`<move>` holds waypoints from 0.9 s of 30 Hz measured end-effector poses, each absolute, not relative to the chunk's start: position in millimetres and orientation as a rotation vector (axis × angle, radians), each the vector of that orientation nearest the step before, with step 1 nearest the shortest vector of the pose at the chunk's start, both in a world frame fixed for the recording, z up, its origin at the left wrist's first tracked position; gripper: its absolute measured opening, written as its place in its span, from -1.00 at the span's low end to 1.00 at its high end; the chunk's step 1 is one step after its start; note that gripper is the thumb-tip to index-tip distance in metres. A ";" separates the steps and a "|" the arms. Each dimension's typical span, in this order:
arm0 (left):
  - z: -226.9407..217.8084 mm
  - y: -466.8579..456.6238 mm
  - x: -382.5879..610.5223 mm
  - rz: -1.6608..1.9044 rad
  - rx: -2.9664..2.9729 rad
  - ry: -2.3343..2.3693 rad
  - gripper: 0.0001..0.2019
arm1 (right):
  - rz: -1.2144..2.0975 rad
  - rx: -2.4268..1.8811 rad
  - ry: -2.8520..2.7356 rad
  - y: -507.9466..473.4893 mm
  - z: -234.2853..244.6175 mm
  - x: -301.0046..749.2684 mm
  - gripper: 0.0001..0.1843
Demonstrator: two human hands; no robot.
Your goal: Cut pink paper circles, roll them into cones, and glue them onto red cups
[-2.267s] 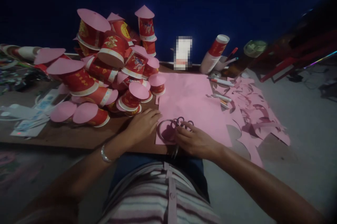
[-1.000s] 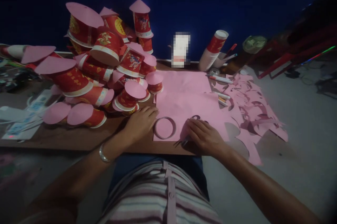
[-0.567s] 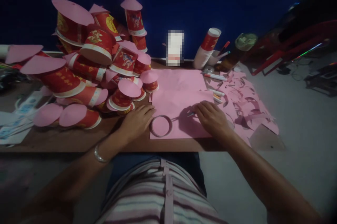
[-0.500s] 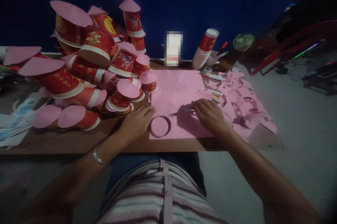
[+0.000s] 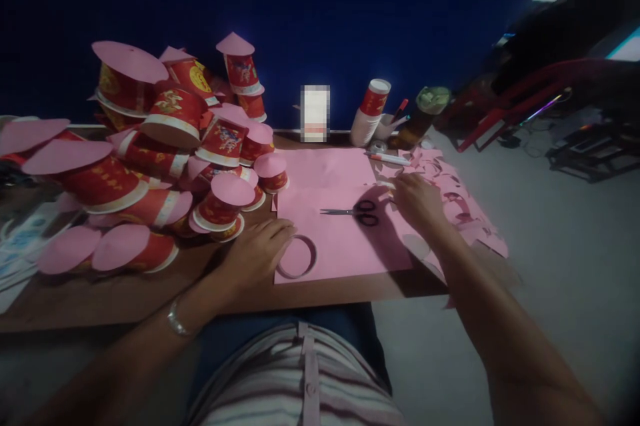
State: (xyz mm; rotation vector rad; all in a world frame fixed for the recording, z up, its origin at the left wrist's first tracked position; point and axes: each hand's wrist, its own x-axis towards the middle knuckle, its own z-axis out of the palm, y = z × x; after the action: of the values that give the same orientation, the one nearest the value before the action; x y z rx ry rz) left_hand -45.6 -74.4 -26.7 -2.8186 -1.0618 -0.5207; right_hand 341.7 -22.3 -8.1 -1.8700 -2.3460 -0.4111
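My left hand (image 5: 263, 246) lies flat with its fingers stretched out at the left edge of a pink paper sheet (image 5: 340, 253). Beside its fingertips a thin round ring (image 5: 315, 259) rests on the sheet. A pair of scissors (image 5: 345, 212) with dark handles lies on the paper, blades pointing left, untouched by either hand. At the sheet's right side, my right hand (image 5: 417, 199) has its fingers closed around a white pen (image 5: 384, 184). Most of that pen is hidden under the hand.
Red paper cups (image 5: 120, 189) with pink cone tops pile up on the left. A cup stack (image 5: 367, 116), markers (image 5: 390, 159) and a jar (image 5: 425, 113) stand or lie at the back right. Pink paper scraps (image 5: 450, 176) cover the right. A blurred pale upright object (image 5: 315, 113) is behind.
My right hand has let go of the scissors, which now lie on the paper, and moved right to the pen. My left hand stays by the ring. The view has shifted slightly.
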 end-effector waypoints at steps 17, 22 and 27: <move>-25.8 -77.1 -51.5 -0.574 -2.797 -1.068 -0.75 | -0.245 -2.251 -2.350 -27.3 -6.0 340.5 -0.71; -25.5 -80.9 -49.4 -0.608 -2.808 -1.129 -0.78 | -0.265 -2.320 -2.341 -28.8 -7.1 337.4 -0.66; -19.9 -90.5 -52.0 -0.708 -2.834 -1.296 -0.74 | -0.336 -2.265 -2.203 -39.6 4.5 342.9 -0.69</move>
State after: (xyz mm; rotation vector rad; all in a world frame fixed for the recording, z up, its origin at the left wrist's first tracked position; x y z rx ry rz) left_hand -52.0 -90.5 -19.9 -2.8342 -1.2957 -0.7080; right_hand 342.9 -39.6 4.5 -2.2651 -2.2030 -0.3356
